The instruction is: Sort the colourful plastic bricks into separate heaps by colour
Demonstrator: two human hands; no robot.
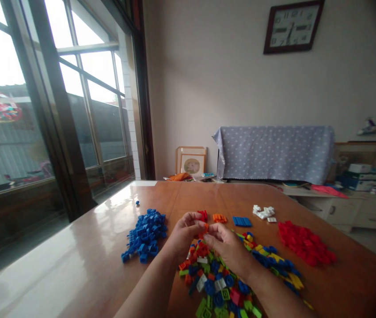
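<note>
My left hand (185, 231) and my right hand (226, 246) meet above the middle of the table, fingers pinched together. Between their fingertips is a small orange toy brick (206, 227), mostly covered by the fingers. Below them spreads a mixed heap of toy bricks (220, 282) in green, blue, orange, white and red. Just beyond my fingers sit a small red group of bricks (203, 215), an orange row (220, 218) and a flat blue row (241, 221).
A pile of blue bricks (146, 234) lies left, with one stray blue piece (137, 203) behind it. White bricks (264, 213) and a red pile (303, 243) are on the right. The wooden table (91, 260) reaches toward a cloth-covered object (274, 152) by the wall.
</note>
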